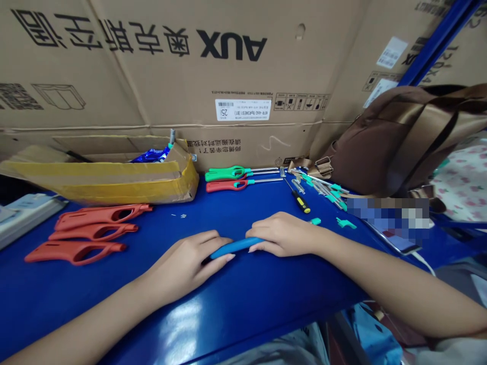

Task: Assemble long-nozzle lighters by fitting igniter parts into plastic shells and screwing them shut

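One blue handle (236, 246), left fingers (213, 247) gripping one end, right fingers (261, 229) opposite

Blue handle (238, 246), orange-red casings (76, 233), brown backpack (371, 147)

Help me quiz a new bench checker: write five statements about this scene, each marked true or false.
1. The left hand and right hand both hold the blue piece. True.
2. The screwdriver stands in the cardboard box. False: the screwdriver lies on the table.
3. Three orange-red casings lie nearer the left hand. True.
4. The red lighter is in the right hand. False: the red lighter lies on the table.
5. A brown backpack is at picture right. True.
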The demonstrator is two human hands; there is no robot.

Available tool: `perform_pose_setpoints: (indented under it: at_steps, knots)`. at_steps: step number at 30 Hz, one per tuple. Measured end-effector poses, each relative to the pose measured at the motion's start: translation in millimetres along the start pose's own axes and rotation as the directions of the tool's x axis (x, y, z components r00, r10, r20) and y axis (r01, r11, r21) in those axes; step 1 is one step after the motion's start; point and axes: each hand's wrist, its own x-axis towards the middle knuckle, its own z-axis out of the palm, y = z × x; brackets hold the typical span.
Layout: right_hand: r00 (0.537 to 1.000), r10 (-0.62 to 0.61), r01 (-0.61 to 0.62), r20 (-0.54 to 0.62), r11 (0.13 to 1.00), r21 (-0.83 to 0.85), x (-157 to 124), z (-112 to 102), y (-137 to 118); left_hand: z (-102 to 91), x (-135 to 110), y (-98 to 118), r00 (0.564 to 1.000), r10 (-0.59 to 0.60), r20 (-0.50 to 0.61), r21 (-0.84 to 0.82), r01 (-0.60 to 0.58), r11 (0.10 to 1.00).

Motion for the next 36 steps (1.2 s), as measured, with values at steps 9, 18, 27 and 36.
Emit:
perform_pose_setpoints:
  at_steps: [9,18,27,36]
  knots:
    - [0.935,0.350,-0.354,-0.057,0.927,-0.121,-1,-19,2,-0.5,1,3,0.998,-0.053,-0.020,0.015,0.054,0.998]
    - [0.324,0.945,-0.842,0.057,0.315,-0.437,-25,-42,40,-3.8,-1,-4,0.996,-0.082,-0.041,0.027,0.083,0.996]
    - [0.351,0.936,-0.859,0.006,0.325,-0.395,-22,-51,34,-0.4,-2,-9,0.994,-0.085,-0.072,0.004,0.086,0.996]
    - [0.296,0.920,-0.939,-0.259,0.231,-0.254,-18,-45,48,2.1,0,-11,0.991,-0.097,-0.088,-0.033,0.094,0.995]
